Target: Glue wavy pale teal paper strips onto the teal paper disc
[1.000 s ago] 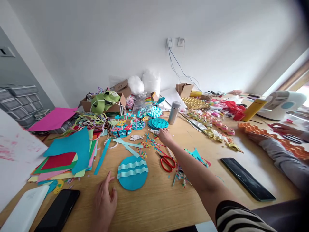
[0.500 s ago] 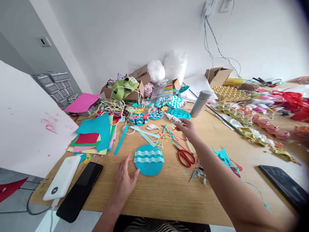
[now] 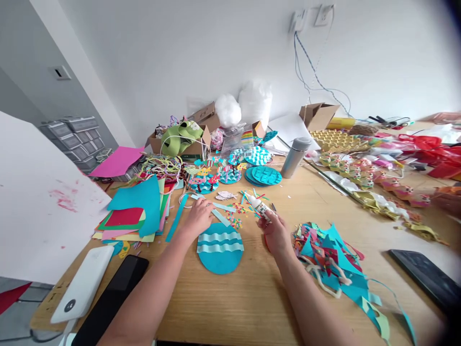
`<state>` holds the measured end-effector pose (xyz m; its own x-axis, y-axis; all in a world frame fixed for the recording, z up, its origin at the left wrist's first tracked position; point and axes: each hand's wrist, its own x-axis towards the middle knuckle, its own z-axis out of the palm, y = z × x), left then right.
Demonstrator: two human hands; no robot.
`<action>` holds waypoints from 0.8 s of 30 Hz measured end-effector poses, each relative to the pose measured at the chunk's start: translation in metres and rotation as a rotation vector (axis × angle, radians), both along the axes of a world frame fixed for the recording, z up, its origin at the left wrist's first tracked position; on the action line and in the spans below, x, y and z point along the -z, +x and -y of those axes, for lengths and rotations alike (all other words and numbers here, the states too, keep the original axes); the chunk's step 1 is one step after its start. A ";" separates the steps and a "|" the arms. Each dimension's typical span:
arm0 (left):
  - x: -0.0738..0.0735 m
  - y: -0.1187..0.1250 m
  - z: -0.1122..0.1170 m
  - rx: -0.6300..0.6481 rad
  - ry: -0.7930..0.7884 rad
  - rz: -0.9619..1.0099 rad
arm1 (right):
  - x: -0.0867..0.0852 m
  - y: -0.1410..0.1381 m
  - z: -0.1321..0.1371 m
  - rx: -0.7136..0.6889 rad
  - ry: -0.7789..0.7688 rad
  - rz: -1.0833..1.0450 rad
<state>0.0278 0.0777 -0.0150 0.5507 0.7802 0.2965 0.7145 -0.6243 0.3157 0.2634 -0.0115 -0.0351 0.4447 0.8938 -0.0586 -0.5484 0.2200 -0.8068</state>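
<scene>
My right hand point(image 3: 276, 231) is wrapped round a white glue bottle point(image 3: 262, 209), its nozzle pointing up and left. My left hand point(image 3: 198, 218) reaches over the pale blue paper strips point(image 3: 224, 207), its bent fingers closed at one of them. Just nearer to me lies a round blue disc point(image 3: 219, 262) with two wavy pale strips point(image 3: 220, 239) across its upper half. A darker blue strip point(image 3: 177, 218) lies left of my left hand. Red-handled scissors point(image 3: 267, 242) are mostly hidden behind my right hand.
Paper scraps point(image 3: 333, 259) lie right of my right forearm. A grey flask point(image 3: 296, 157) stands behind, beside stacked blue discs point(image 3: 264, 176). Coloured sheets point(image 3: 133, 211), a white power bank point(image 3: 82, 283) and a black phone point(image 3: 111, 298) are on the left. Another person's hand point(image 3: 446, 199) shows at far right.
My left hand has moved from beside the disc forward to the pale strips. My right hand has brought the glue bottle back towards me. The view has shifted slightly.
</scene>
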 end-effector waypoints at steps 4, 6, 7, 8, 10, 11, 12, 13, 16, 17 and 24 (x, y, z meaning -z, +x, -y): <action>0.009 0.001 -0.028 0.077 -0.046 -0.076 | 0.004 0.004 -0.001 0.001 -0.007 0.003; 0.014 0.000 -0.038 0.082 -0.066 -0.091 | 0.003 0.005 -0.002 0.000 -0.014 0.009; 0.017 0.000 -0.042 0.079 -0.072 -0.093 | 0.003 0.005 -0.002 -0.007 -0.015 0.011; 0.019 0.000 -0.045 0.074 -0.075 -0.091 | 0.003 0.006 -0.002 -0.015 -0.013 0.009; 0.024 0.002 -0.050 0.063 -0.073 -0.079 | 0.003 0.006 -0.002 -0.032 -0.006 0.004; 0.025 0.003 -0.051 0.060 -0.071 -0.070 | 0.003 0.005 -0.002 -0.037 -0.003 0.006; 0.027 0.005 -0.052 0.054 -0.069 -0.060 | 0.004 0.005 -0.002 -0.038 -0.003 0.010; 0.028 0.007 -0.053 0.047 -0.066 -0.050 | 0.004 0.005 -0.002 -0.033 -0.007 0.016; 0.028 0.010 -0.053 0.015 -0.052 -0.013 | 0.005 0.005 -0.003 -0.028 -0.027 0.028; 0.027 0.010 -0.051 0.002 -0.045 0.002 | 0.004 0.004 -0.003 -0.035 -0.027 0.024; 0.001 -0.014 -0.003 -0.007 -0.043 0.105 | -0.004 0.002 0.000 -0.150 -0.010 -0.161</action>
